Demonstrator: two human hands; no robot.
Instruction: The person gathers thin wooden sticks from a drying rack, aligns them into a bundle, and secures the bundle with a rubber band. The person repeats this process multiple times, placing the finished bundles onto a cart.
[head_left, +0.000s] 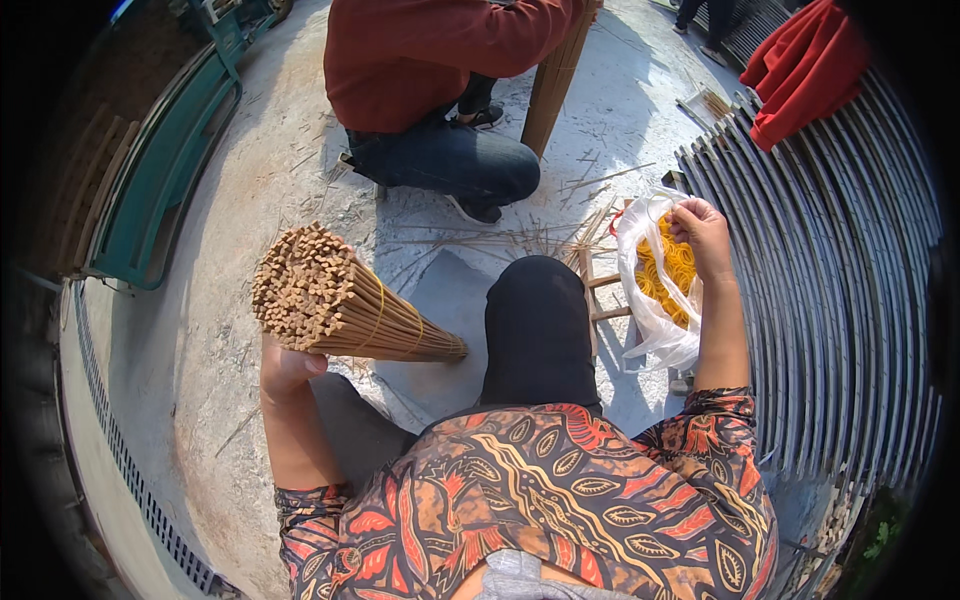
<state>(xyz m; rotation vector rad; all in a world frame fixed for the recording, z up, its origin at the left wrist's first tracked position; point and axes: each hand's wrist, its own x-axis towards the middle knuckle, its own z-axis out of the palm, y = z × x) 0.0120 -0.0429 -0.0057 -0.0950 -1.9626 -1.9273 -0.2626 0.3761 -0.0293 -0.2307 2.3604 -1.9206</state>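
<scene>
A thick bundle of thin brown sticks stands on the ground at a slant, its cut ends towards the camera. Yellow rubber bands circle it in several places. My left hand grips the bundle near its upper end, with the fingers mostly hidden behind it. On the right, a white plastic bag hangs open, full of loose yellow rubber bands. My right hand is at the bag's upper rim, fingertips pinched together; whether a band or the bag's edge is between them cannot be told.
A person in a dark red top crouches ahead beside an upright bundle of long sticks. Loose sticks litter the concrete. A wooden frame stands by the bag. Metal bars with a red cloth lie right; a green metal panel left.
</scene>
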